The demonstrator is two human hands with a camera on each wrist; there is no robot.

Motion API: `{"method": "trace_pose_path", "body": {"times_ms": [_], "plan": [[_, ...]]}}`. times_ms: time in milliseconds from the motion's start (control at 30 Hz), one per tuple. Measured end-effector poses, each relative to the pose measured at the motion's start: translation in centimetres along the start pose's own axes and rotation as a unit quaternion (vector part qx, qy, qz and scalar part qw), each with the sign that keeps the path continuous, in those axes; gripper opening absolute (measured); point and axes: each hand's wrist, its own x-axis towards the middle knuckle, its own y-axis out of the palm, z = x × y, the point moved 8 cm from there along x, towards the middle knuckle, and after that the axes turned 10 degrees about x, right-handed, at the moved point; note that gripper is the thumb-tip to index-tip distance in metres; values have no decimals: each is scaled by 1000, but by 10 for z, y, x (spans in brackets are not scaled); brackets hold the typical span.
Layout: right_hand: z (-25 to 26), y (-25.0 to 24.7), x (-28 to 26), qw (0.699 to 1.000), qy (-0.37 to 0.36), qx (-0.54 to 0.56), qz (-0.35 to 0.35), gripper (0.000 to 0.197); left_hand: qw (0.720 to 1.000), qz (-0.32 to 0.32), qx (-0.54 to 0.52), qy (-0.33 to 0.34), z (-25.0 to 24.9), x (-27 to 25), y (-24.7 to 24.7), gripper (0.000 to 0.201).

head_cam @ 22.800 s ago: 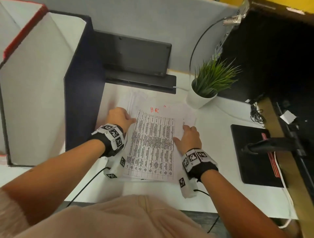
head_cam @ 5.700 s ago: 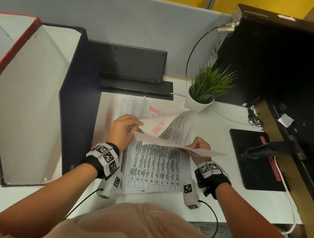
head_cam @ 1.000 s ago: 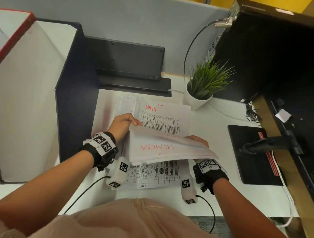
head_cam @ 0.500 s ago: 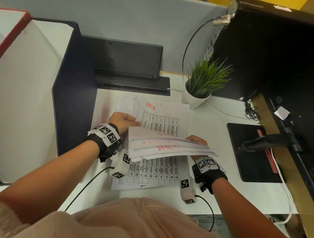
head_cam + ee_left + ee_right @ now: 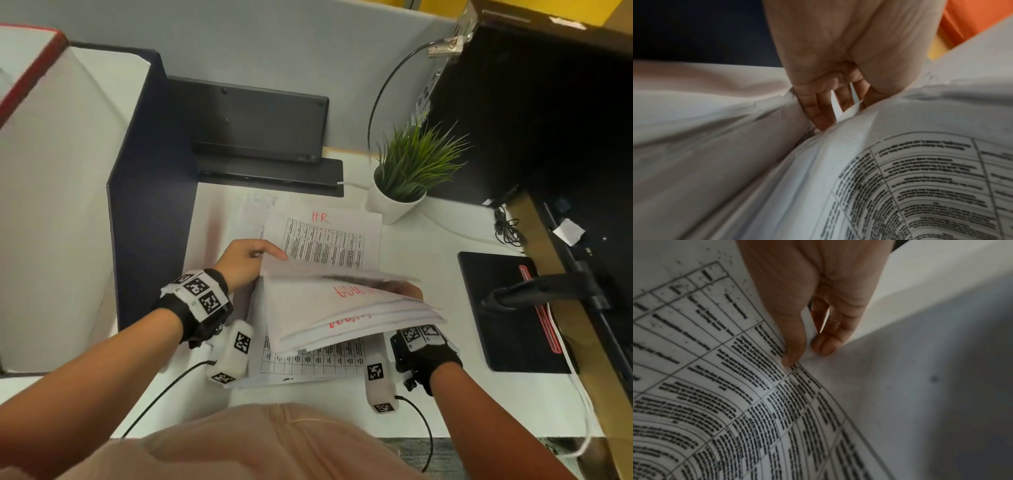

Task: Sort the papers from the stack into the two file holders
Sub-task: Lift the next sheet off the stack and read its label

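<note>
A stack of printed table sheets (image 5: 329,245) lies on the white desk, its exposed top sheet marked "H.R" in red. Above its near half hangs a bundle of several lifted sheets (image 5: 342,308) with red writing showing through. My left hand (image 5: 270,255) pinches the bundle's top sheet at its far left corner; in the left wrist view the left hand (image 5: 838,116) has paper between thumb and fingers. My right hand (image 5: 407,289) holds the bundle's right edge, and in the right wrist view the right hand (image 5: 807,353) pinches it. The dark blue file holder (image 5: 150,205) and the red-edged file holder (image 5: 30,68) stand at the left.
A potted plant (image 5: 397,202) stands just right of the stack's far corner. A black stand (image 5: 260,126) sits behind the stack. A black pad (image 5: 503,308) and a dark chair arm (image 5: 541,291) are at the right, beside cables (image 5: 507,226).
One more sheet has come up off the stack into the lifted bundle. The exposed top sheet read ADMIN before and now reads H.R.
</note>
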Motion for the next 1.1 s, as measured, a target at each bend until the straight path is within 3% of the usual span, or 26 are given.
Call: {"method": "trace_pose_path", "body": {"times_ms": [33, 67, 100, 167, 200, 267, 300, 367, 400, 433, 467, 500, 567, 633, 700, 800, 933, 1100], "plan": [[5, -6, -10, 997, -70, -28, 15, 34, 1000, 6, -16, -4, -1, -2, 0, 23], [12, -4, -17, 995, -95, 2, 39, 39, 1000, 8, -27, -4, -2, -3, 1, 23], [6, -14, -14, 996, -75, 58, -3, 39, 999, 10, -34, -1, -4, -4, 1, 23], [14, -19, -9, 990, -55, -49, -119, 33, 999, 18, -49, 3, -7, -4, 3, 24], [25, -18, -11, 994, -55, 6, -99, 30, 998, 22, -53, 4, -8, -5, 3, 24], [36, -7, -16, 986, -151, 60, -27, 33, 999, 18, -48, 6, -12, -5, 2, 23], [43, 2, -20, 985, -167, 9, -45, 32, 999, 11, -41, 6, -14, -5, 2, 22], [48, -5, -19, 971, -153, -73, -167, 22, 998, -6, -54, -7, -17, -6, 1, 20], [45, -3, -14, 981, -135, -61, -126, 20, 996, -4, -88, -26, -16, -7, 2, 18], [40, 4, -8, 993, -104, -36, -32, 20, 990, 10, -132, -46, -16, -8, 5, 22], [28, 11, -7, 997, -45, -38, 44, 23, 983, 32, -172, -60, -16, -10, 8, 32], [21, 9, -6, 997, -14, -29, 68, 31, 976, 57, -199, -62, -17, -11, 11, 46], [31, 2, -4, 996, -78, 16, 28, 36, 971, 84, -218, -43, -21, -11, 14, 61], [50, -4, -12, 984, -146, 102, 1, 22, 977, 62, -201, -39, -22, -13, 10, 57], [54, -2, -14, 978, -158, 137, 12, 21, 981, 65, -176, -45, -21, -15, 10, 60], [53, -2, -16, 976, -147, 162, 13, 27, 990, 62, -114, -54, -16, -15, 14, 95], [72, -1, -31, 963, -190, 193, 5, 20, 999, 21, -5, 32, -40, -16, 14, 39], [128, -21, -70, 920, -306, 245, -22, 22, 987, -105, 15, 120, -84, -23, -19, 35]]}}
